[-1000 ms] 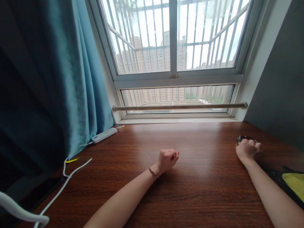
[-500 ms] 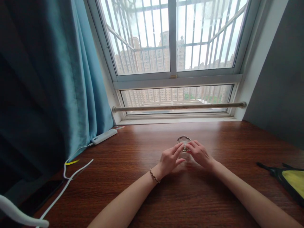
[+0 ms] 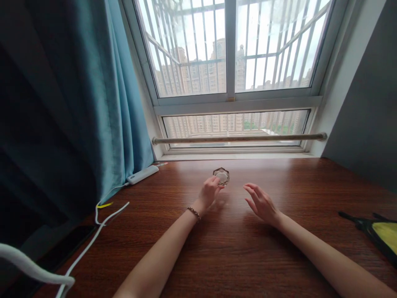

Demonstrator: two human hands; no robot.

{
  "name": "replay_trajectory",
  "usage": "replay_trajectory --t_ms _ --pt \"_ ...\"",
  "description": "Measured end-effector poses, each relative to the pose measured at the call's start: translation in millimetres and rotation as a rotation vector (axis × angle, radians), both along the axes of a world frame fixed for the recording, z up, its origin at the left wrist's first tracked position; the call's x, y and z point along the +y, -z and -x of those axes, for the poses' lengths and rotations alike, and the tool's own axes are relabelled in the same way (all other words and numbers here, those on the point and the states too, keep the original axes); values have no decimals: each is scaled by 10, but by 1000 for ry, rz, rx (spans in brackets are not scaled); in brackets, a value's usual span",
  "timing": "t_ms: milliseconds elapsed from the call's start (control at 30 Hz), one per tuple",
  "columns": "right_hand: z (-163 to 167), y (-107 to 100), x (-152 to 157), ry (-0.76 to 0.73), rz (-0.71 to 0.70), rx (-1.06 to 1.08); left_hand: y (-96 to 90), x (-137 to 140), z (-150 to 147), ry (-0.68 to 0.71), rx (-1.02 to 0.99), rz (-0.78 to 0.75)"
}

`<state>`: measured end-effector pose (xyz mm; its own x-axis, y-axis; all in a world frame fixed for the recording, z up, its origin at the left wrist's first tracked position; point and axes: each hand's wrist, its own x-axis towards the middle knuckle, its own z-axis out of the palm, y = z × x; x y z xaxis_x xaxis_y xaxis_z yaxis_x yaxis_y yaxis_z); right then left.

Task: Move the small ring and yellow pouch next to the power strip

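Head view, the only one here, looking down over a dark wooden tabletop [image 3: 235, 248] toward a barred window [image 3: 229, 54]. The left hand [image 3: 209, 191] is out ahead of centre, fingers curled, with its fingertips [image 3: 216, 180] on the near edge of a small glass dish [image 3: 221, 175]. The dish has a scalloped rim and appears tipped up toward the camera, so its round face shows; whether its far edge touches the wood I cannot tell. The left hand is pinching the dish, thumb side hidden behind the fingers. A beaded bracelet [image 3: 194, 212] sits on that wrist.

The right hand [image 3: 261, 202] is near the left, a little closer to the camera and well clear of the dish. It is open, fingers spread and loosely bent, holding nothing, hovering low over the wood or resting on it; which one is hard to say.

Over on the left, a teal curtain [image 3: 93, 103] hangs down to the tabletop. At its foot lies a white power strip [image 3: 143, 174], and a white cable [image 3: 93, 244] trails from there toward the near left corner. A dark phone [image 3: 62, 252] lies flat beside that cable. On the far right edge, a black and yellow item [image 3: 380, 234] lies on the wood, only partly in shot. A rail [image 3: 238, 138] runs across the base of the window.
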<state>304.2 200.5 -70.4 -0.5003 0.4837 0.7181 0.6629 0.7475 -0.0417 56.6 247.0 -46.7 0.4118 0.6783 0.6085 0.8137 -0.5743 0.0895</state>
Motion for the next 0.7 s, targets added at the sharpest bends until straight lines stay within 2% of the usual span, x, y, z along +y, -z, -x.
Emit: replay_trajectory --t_ms 133,300,467,700 --pt "-36 114 52 -7 70 0 -49 255 661 -221 -43 21" --pt "-24 169 80 -8 139 6 52 327 1309 -476 -99 34" --pt "-28 194 103 4 184 13 198 370 1568 -612 -132 60" --pt "-33 171 94 10 221 3 307 482 1676 -652 -133 119"
